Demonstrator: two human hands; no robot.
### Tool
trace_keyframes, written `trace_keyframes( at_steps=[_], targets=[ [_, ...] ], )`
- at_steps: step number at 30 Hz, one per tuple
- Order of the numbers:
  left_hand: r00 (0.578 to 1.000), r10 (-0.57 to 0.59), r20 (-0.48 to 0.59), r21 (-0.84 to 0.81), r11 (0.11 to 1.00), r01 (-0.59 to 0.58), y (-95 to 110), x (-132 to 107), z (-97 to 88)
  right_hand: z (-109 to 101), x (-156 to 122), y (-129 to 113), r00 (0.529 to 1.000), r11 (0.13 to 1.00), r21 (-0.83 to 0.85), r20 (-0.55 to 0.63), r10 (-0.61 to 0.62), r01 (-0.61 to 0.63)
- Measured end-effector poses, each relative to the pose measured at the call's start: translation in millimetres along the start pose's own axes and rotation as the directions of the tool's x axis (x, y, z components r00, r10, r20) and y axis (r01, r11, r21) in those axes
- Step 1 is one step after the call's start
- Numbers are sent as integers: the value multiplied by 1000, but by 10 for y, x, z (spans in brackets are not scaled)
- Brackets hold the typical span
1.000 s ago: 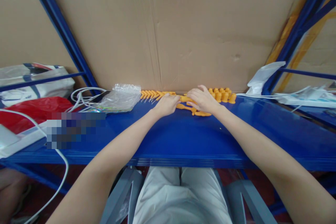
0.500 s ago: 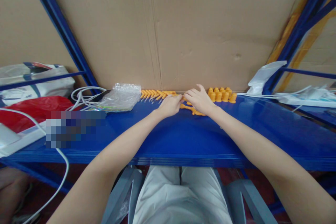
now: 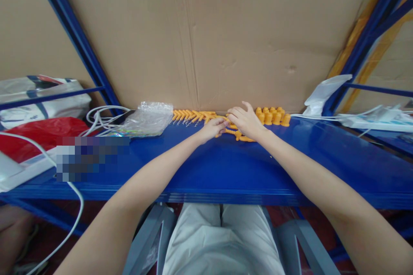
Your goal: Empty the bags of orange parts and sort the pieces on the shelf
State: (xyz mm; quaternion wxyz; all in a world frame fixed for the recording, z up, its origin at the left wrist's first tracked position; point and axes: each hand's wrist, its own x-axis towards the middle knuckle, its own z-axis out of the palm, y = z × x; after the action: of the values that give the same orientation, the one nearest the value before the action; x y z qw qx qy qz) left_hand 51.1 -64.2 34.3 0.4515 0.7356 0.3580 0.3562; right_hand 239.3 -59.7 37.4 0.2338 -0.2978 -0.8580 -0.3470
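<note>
My left hand (image 3: pixel 213 130) is closed, thumb and fingers pinched together, just in front of the row of orange corkscrews (image 3: pixel 189 115) with metal spirals. What it pinches is too small to make out. My right hand (image 3: pixel 245 121) is bent over the orange pieces with its fingertips together and one finger raised; its grip is hidden. The fingertips of both hands nearly meet. Several long orange plastic parts (image 3: pixel 245 139) lie beneath and between the hands, partly covered. To the right of my right hand stand several orange bell-shaped pieces (image 3: pixel 273 117) in rows.
A clear plastic bag (image 3: pixel 150 120) lies left of the corkscrews, near white cables (image 3: pixel 97 116) and a red bag (image 3: pixel 48 133). Cardboard (image 3: pixel 232 43) walls off the back of the blue table (image 3: pixel 206 172). White plastic (image 3: pixel 324 94) leans by the right post. Another person's leg shows lower left.
My left hand has turned and drawn slightly down, uncovering more of the orange pieces behind it. My right hand has stayed almost in place.
</note>
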Motion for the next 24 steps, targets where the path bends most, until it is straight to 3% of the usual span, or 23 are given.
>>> trace_keyframes(
  at_steps=[7,14,19,24],
  targets=[
    [983,-114,146,-305,940,154,78,-50,-38,5,-7,0,999,999,-34,-34,-24,23],
    [965,-185,185,-498,829,255,146,-70,-40,26,-16,23,998,1000,-25,-69,-16,15],
    [952,-193,238,-563,771,297,129,-55,-63,61,-25,46,993,998,-48,-116,-33,28],
    [957,-160,240,-533,802,268,102,-35,-71,72,-28,53,993,999,-39,-110,-31,27]
  ],
)
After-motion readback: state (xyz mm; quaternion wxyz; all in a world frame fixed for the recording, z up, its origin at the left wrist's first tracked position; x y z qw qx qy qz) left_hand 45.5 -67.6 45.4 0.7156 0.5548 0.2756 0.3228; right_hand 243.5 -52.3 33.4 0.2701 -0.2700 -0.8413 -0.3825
